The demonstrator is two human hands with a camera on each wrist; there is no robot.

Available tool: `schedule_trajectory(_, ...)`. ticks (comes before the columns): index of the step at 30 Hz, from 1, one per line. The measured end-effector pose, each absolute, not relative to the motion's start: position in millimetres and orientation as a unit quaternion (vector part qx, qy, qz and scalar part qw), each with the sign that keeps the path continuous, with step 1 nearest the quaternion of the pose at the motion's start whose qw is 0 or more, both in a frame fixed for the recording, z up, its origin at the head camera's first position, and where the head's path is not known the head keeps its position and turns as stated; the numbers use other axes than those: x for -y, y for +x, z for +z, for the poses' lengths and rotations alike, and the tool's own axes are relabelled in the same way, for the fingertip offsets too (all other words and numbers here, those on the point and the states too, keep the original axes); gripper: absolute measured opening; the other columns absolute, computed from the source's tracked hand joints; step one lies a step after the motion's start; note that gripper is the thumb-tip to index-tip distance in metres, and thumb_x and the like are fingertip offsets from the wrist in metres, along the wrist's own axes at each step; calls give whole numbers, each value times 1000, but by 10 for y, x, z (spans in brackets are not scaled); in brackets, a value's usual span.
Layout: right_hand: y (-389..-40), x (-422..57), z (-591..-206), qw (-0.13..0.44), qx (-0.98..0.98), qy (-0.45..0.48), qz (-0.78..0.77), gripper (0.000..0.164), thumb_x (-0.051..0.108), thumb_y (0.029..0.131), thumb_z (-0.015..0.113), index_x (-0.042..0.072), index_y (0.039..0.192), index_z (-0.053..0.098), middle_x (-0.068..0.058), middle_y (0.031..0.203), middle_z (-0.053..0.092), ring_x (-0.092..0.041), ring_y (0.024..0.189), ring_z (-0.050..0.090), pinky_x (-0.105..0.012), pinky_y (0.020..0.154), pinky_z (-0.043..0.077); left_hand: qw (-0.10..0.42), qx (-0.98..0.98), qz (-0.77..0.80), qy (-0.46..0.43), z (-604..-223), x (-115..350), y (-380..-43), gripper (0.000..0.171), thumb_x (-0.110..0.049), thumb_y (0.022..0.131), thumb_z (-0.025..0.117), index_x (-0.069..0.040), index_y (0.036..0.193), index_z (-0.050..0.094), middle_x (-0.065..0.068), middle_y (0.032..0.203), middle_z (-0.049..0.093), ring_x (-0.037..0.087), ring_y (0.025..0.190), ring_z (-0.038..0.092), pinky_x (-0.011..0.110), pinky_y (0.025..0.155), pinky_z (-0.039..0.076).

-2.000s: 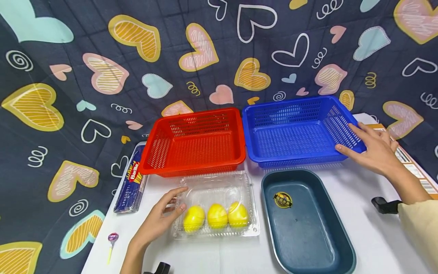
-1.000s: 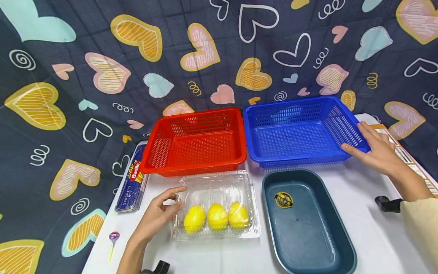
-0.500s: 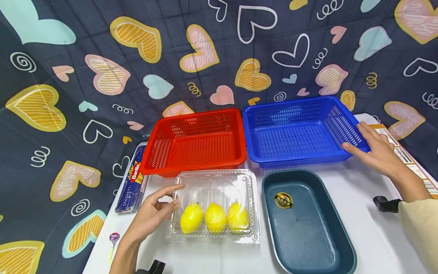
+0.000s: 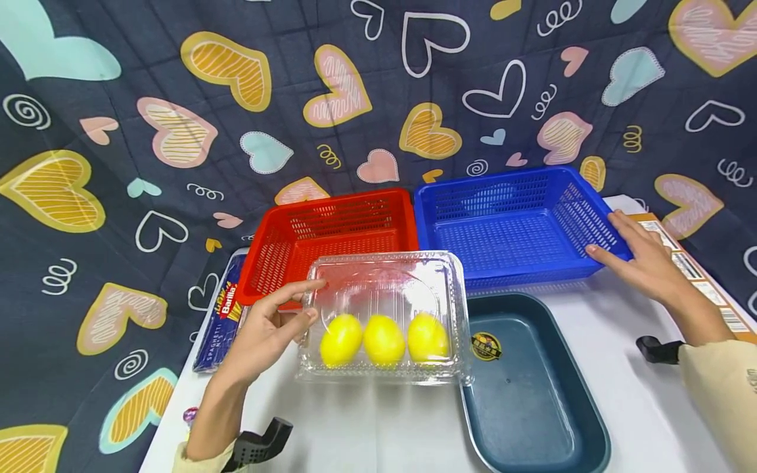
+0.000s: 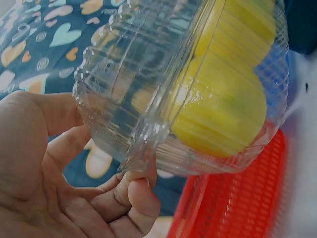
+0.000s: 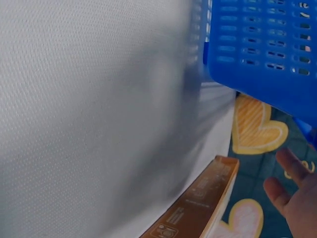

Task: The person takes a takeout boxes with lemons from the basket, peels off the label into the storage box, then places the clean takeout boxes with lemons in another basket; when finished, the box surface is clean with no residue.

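My left hand grips the left side of a clear plastic clamshell box. The box is raised off the table and tilted, overlapping the red basket in the head view. Three yellow lemons lie in a row inside, along its near side. In the left wrist view, fingertips press against the box's rim. At the right, my right hand rests by the front right corner of the blue basket, fingers spread and relaxed along its rim.
A dark teal basin stands at the front right. A blue Barilla spaghetti pack lies left of the red basket, with a lollipop partly behind my left forearm. A printed orange-edged box lies at the right. Heart-patterned cloth hangs behind.
My left hand has lifted the clamshell box with the lemons from the table, up and toward the red basket. My right hand has stayed at the blue basket's corner.
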State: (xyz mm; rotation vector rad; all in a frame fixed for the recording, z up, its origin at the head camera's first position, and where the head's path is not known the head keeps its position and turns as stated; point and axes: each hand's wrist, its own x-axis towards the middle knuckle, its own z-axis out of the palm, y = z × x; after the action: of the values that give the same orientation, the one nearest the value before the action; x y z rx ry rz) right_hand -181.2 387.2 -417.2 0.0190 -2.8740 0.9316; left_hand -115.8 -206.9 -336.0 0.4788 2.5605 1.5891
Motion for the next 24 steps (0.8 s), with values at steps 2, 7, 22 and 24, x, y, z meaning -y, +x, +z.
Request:
schedule_trajectory(2, -1812, -3874, -4173, 64, 949, 5, 308, 86, 47, 101, 52, 3, 163, 10, -22, 171, 2, -62, 150, 1, -84, 108, 2, 44, -837, 521, 159, -3312, 1993, -1227, 40, -13, 99, 64, -18, 138, 62, 15, 124, 62, 28, 70, 71, 33, 65, 61)
schedule_trajectory(7, -1809, -3871, -4184, 71, 948, 2, 309, 87, 47, 101, 53, 3, 162, 11, -22, 171, 4, -63, 149, 4, -83, 108, 6, 43, -832, 528, 161, -3231, 1776, -1414, 42, -13, 98, 65, -18, 140, 62, 13, 116, 59, 28, 62, 69, 30, 64, 61)
schedule_trajectory(22, -1809, -3846, -4198, 67, 945, -10, 319, 87, 48, 101, 52, 3, 163, 9, -21, 171, 1, -60, 152, -1, -81, 113, -1, 16, -825, 532, 192, -3121, 1184, -1905, 40, -15, 98, 66, -26, 137, 65, 13, 107, 56, 26, 56, 68, 33, 64, 62)
schedule_trajectory(24, -1800, -3841, -4189, 64, 945, -14, 319, 88, 49, 101, 52, 5, 163, 8, -20, 171, 1, -60, 152, -2, -82, 112, -1, 13, -820, 538, 195, -3110, 1126, -1944, 40, -14, 98, 65, -26, 136, 65, 13, 104, 55, 28, 56, 68, 34, 64, 63)
